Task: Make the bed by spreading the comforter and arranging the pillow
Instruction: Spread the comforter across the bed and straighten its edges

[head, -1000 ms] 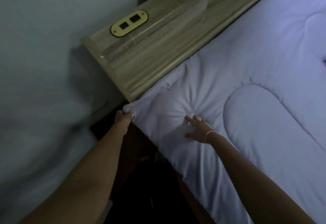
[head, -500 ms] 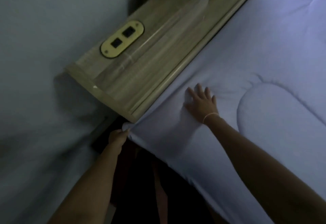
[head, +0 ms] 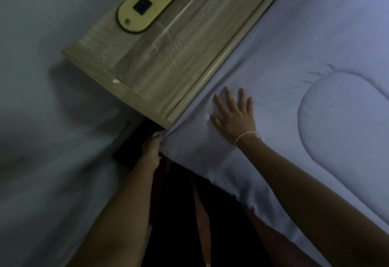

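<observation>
- Head view, dim room: a pale lavender quilted comforter lies spread over the bed, its corner drawn up beside the end of a wood-grain headboard.
- The left hand pinches that corner, fingers curled round the fabric just below the headboard's end, over the dark gap beside the bed.
- The right hand lies flat on the comforter near the same corner, fingers straight and spread, palm pressing the cloth; a thin pale bracelet circles the wrist.
- A stitched oval panel bulges in the quilting to the right of that hand.
- A brass-coloured oval plate with two dark square openings sits on the headboard, against the plain wall.
</observation>
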Available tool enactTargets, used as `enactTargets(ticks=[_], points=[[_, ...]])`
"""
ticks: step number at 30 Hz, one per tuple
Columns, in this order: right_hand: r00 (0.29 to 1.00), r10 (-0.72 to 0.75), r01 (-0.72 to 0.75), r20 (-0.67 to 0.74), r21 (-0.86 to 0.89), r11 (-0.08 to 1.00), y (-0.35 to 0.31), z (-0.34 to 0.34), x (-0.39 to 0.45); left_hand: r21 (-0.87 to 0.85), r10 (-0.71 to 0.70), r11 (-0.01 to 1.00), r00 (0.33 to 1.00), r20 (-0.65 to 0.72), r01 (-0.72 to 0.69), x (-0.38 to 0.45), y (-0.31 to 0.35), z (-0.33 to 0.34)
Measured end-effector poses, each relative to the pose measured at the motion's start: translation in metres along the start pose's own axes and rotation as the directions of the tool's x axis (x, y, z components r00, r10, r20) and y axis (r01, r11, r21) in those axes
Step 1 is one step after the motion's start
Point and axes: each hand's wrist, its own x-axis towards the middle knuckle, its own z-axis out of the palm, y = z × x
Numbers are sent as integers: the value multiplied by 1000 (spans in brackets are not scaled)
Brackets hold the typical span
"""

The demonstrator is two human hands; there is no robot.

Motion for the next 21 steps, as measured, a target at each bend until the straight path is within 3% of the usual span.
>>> enactTargets(ticks=[1, 3, 7, 10, 11, 13, 14, 15, 16, 17, 19, 21], points=[[1000, -15, 15, 15, -25, 1000, -4, 1, 2, 152, 17, 988, 998, -53, -9, 13, -3, -10], [998, -55, 57, 38, -55, 997, -10, 1, 1, 293, 35, 956, 991, -132, 5, 44, -7, -22], [978, -210, 208, -23, -65, 976, 16, -2, -15, 349, 161, 936, 945, -285, -54, 5, 6, 6], [997, 33, -27, -70, 85, 996, 42, 8, -38, -5, 37, 999, 976, -215, -39, -23, -12, 25], [993, 105, -97, -60, 116, 988, 43, 14, -46, -53, 22, 998, 985, -173, -31, -32, -17, 26], [989, 145, -140, -31, 134, 981, 36, 25, -60, -13, 78, 996, 966, -247, -83, -48, -25, 24], [991, 136, -132, -18, 136, 982, 29, 30, -65, 146, 183, 979, 925, -333, -141, -52, -31, 20], [992, 124, -121, -9, 138, 983, 22, 33, -69, 422, 365, 888, 838, -405, -183, -62, -33, 18], [993, 116, -114, -3, 138, 984, 15, 34, -73, 677, 563, 709, 737, -375, -197, -69, -35, 15], [994, 109, -108, 4, 131, 985, 10, 35, -77, 836, 710, 501, 659, -249, -224, -77, -35, 14], [998, 68, -70, 14, 112, 991, 6, 36, -83, 922, 825, 111, 552, 123, -371, -81, -35, 15], [1000, -21, 21, 4, 115, 993, 13, 30, -88, 844, 754, -126, 502, 423, -522, -82, -35, 22]])
